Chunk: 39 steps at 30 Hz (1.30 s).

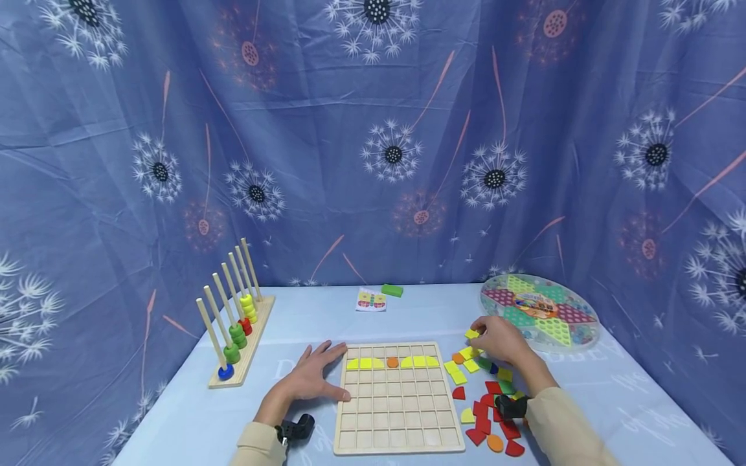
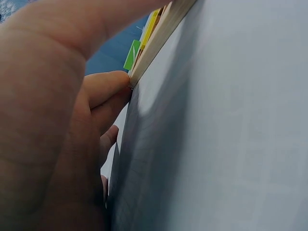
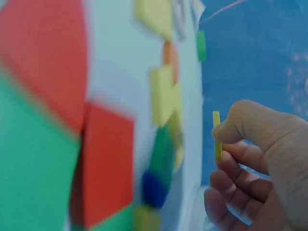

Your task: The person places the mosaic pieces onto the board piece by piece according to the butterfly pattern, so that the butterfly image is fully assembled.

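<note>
Yellow piece [image 3: 217, 151], pinched in your right hand [image 1: 502, 339]: partly covered by it, head and right wrist views. Red piece [image 3: 45, 48], green piece [image 3: 31, 168], nearest right wrist camera: blurred, cut off by picture edge. Blue piece [image 3: 155, 190]: blurred, shape indistinct. Grid board [image 1: 394, 406]: cut off at top of left wrist view, most of face out of sight. Your left hand [image 1: 310, 377]: cut off at left edge of same view. Your sleeves [image 1: 258, 445]: cut off at bottom of head view. Round game board [image 1: 539, 307]: lettering too small to read.
</note>
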Available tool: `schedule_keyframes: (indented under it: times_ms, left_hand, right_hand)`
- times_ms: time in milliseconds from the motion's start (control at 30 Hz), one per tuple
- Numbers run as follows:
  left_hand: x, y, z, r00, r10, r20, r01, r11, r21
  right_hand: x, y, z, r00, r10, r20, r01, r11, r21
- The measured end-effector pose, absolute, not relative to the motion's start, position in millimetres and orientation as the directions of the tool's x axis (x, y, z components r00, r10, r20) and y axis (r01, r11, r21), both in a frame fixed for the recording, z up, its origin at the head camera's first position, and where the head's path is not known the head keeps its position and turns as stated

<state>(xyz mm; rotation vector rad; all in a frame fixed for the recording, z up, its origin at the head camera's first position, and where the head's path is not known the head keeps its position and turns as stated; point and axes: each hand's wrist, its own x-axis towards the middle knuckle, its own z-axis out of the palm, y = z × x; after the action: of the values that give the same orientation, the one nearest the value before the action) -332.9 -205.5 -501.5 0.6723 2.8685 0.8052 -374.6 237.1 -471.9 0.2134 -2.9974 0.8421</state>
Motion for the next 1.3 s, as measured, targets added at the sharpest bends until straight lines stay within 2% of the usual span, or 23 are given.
schedule_keyframes:
  times_ms: [300, 600, 1033, 1300]
  left_hand:
    - [-331, -205, -500, -0.901, 0.432, 0.041, 0.390, 0.766, 0.511]
    - [-332, -206, -498, -0.898, 0.440, 0.005, 0.368, 0.744, 0.558]
    - [-333, -209, -498, -0.877, 0.480, -0.017, 0.398, 0.746, 0.534]
    - [-332, -208, -495, -0.880, 0.474, -0.027, 0.389, 0.753, 0.531]
  right_hand:
    - [-370, 189, -464, -0.955, -0.283, 0.084, -0.274, 0.742, -0.613]
    - [-360, 147, -469, -0.826, -0.544, 0.148, -0.507, 0.602, -0.617]
    - [-353, 90, -472, -0.760, -0.629, 0.164, -0.592, 0.566, -0.574]
    - [-349, 53, -472, -0.729, -0.669, 0.148, -0.641, 0.589, -0.492]
